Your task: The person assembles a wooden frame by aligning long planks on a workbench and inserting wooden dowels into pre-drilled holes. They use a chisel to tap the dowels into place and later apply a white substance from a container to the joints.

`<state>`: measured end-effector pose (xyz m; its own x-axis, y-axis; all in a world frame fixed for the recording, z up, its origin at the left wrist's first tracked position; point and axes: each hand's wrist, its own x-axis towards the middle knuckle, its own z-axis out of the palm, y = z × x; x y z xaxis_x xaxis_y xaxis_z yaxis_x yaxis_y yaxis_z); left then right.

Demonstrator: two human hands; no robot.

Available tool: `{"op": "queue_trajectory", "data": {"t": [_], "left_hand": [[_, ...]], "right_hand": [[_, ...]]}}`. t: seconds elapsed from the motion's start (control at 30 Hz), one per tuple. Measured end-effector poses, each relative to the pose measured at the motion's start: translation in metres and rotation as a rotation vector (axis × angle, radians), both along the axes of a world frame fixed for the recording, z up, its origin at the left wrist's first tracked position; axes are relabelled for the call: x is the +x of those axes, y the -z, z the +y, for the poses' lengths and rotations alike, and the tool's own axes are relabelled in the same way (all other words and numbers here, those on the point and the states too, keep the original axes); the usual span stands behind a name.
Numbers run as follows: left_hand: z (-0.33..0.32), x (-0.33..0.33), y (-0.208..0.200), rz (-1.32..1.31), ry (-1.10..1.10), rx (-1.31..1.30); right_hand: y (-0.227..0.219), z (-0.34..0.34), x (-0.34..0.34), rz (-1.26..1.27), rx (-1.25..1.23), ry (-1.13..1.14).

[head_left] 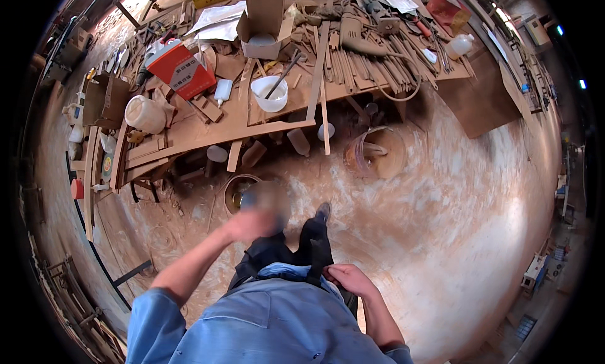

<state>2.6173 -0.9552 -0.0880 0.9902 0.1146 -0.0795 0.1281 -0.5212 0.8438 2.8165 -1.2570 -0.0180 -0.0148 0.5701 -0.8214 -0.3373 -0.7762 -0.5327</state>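
Observation:
My left hand [251, 224] reaches out in front of my body, above my dark trousers [261, 254]. Its fingers close round a greyish thing [268, 203] that is too blurred to name. Just beyond it on the floor stands a round bucket [228, 197], partly hidden by the blurred thing. My right hand [346, 279] is at my waist, fingers curled and pressed together against the edge of a black strap [318, 266] and the dark cloth there. What it pinches is hidden. A blue shirt [252, 326] covers my front.
Ahead stands a cluttered wooden workbench [220, 134] with wood strips [378, 71], a white tub [270, 94] holding a stick, a red box [181, 69], an open carton [261, 27] and a power tool [359, 36]. A clear bucket [381, 156] and bottles [298, 141] sit below it.

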Motion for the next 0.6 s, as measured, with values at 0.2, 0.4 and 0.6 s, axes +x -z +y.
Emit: {"op": "queue_trajectory", "data": {"t": [0.2,0.4,0.6], "left_hand": [[0.035,0.063,-0.063,0.314,-0.877,-0.538],[0.148,0.151,-0.082,0.407,-1.186,-0.158],[0.185,0.188,-0.053,0.578,-1.268,0.198]], "right_hand": [[0.032,0.048,0.085,-0.042,0.057,-0.069],[0.069,0.048,0.176,-0.281,0.044,-0.094],[0.075,0.004,0.237,-0.245,-0.064,-0.002]]}}
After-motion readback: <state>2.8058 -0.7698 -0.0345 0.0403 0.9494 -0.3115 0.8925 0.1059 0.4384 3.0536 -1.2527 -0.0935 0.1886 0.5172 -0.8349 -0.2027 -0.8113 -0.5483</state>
